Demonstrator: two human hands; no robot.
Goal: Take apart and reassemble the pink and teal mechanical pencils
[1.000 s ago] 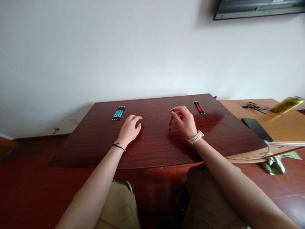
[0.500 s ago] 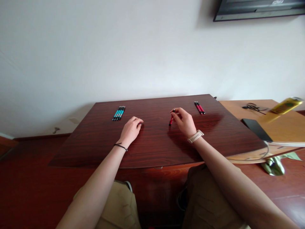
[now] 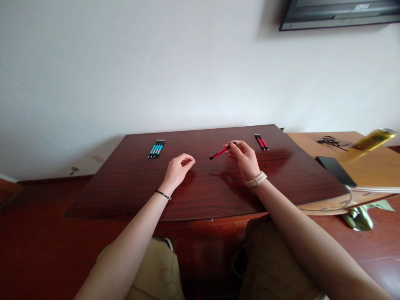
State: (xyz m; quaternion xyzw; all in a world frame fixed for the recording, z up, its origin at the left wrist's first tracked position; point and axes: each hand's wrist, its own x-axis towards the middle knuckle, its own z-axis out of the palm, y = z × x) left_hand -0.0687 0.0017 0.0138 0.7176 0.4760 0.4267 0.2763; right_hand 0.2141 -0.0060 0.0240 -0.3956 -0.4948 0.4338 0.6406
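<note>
My right hand (image 3: 245, 159) pinches a red pen (image 3: 219, 153) by one end and holds it above the dark wooden table (image 3: 203, 191). The pen points left, toward my left hand (image 3: 178, 168). That hand is raised a little off the table with its fingers curled in, and I cannot see anything in them. Several blue pens (image 3: 156, 148) lie side by side at the far left. Two red pens (image 3: 261, 141) lie together at the far right, just beyond my right hand.
A lighter wooden desk (image 3: 368, 166) adjoins on the right, carrying a black phone (image 3: 336, 170), a tangled cable (image 3: 330, 140) and a yellow object (image 3: 373, 139). A white wall stands behind the table, with a dark screen (image 3: 337, 12) mounted high on the right.
The red pen swung from nearly upright to pointing left. My left hand lifted off the table, shifted right toward the pen and curled its fingers.
</note>
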